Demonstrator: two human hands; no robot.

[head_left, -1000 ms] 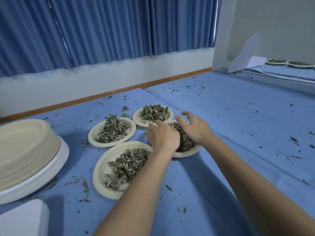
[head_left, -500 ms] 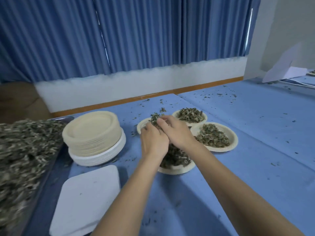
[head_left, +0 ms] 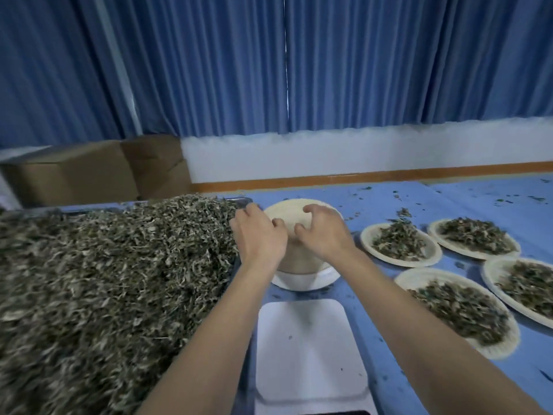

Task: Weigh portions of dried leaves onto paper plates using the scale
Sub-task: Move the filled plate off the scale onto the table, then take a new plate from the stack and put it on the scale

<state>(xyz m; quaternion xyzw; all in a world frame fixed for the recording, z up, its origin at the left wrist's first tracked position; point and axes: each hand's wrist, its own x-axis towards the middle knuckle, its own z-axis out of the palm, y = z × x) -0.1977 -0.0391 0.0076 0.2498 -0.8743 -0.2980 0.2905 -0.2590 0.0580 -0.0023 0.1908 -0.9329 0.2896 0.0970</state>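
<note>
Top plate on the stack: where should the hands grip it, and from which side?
By its thin rim, from above. The stack is nested tight, so only the top plate's edge is free. The left hand and right hand already rest on it; probably fingertips should peel the near or right edge, since the leaf pile crowds the left.

Head view, forward and down — close over table (head_left: 389,295)

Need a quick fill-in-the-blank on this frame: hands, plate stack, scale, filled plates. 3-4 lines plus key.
1. Both hands, left and right, rest on the stack of empty beige paper plates, which stands ____ the flat white scale.
2. The scale's platform holds ____ plate.
3. The number of round paper plates filled with dried leaves is ____.
4. The big heap of dried leaves lies to the stack's ____.

Key: behind; no; four; left
</note>
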